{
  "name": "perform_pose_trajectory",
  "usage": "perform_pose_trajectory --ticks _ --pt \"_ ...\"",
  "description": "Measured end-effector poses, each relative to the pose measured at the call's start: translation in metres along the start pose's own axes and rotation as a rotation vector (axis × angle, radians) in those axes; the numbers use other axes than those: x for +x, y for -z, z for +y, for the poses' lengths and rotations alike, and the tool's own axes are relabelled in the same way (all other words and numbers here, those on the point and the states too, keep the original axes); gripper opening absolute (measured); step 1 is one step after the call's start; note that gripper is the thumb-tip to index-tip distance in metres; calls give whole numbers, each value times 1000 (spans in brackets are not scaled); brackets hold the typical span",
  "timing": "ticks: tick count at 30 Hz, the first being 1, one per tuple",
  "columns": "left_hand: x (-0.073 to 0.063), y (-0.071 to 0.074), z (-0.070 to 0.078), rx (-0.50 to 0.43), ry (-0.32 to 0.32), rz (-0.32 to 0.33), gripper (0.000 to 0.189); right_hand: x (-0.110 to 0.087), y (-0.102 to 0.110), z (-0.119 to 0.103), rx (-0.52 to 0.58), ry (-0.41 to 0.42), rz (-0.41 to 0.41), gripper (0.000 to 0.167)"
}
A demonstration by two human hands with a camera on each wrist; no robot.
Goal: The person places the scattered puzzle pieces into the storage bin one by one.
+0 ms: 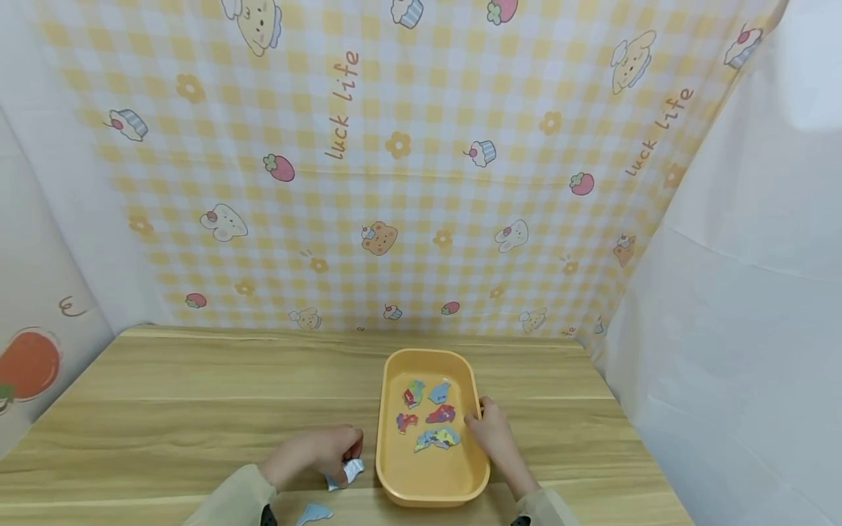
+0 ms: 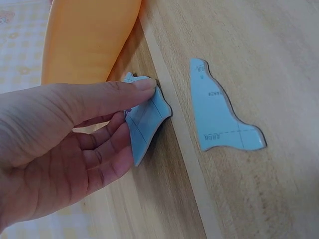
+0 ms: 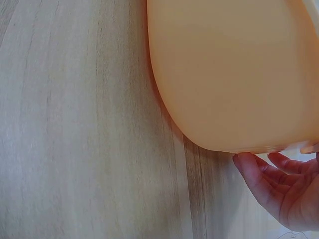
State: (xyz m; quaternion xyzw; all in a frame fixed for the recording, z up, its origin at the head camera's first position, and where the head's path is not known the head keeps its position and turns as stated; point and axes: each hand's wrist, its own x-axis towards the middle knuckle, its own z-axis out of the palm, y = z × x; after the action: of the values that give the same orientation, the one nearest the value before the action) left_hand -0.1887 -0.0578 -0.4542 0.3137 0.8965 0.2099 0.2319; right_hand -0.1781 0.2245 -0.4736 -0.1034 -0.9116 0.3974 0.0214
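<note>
My left hand (image 1: 338, 449) pinches a light blue map puzzle piece (image 2: 144, 117) between thumb and fingers, low over the table just left of the yellow tray (image 1: 427, 475). Part of that piece is hidden behind the thumb. Closer to the table's front, a second light blue puzzle piece (image 2: 219, 117) lies flat, with thin printed lines and small lettering. At the tray's right side, my right hand (image 1: 493, 435) grips the rim. Inside the tray lie several colourful puzzle pieces, among them a red and purple piece (image 1: 441, 414) and a blue piece (image 1: 439, 392).
The wooden table (image 1: 230, 394) reaches back to a yellow checked cloth (image 1: 421, 190) hung upright behind it. White sheets hang on the left and on the right (image 1: 737, 292).
</note>
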Motion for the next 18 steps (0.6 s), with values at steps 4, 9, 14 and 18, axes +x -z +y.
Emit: perform_pose_trajectory --ticks 4,9,14,18 --pt "1 0 -1 -37 22 -15 36 0 0 1 -4 0 2 30" --pt "1 0 -2 -73 9 -28 36 0 -1 1 6 0 -1 29" --pt "-2 2 -2 -99 -19 -34 36 0 0 0 23 1 -8 28" --pt "-2 3 -2 -105 -37 -40 36 0 1 1 31 5 -6 27"
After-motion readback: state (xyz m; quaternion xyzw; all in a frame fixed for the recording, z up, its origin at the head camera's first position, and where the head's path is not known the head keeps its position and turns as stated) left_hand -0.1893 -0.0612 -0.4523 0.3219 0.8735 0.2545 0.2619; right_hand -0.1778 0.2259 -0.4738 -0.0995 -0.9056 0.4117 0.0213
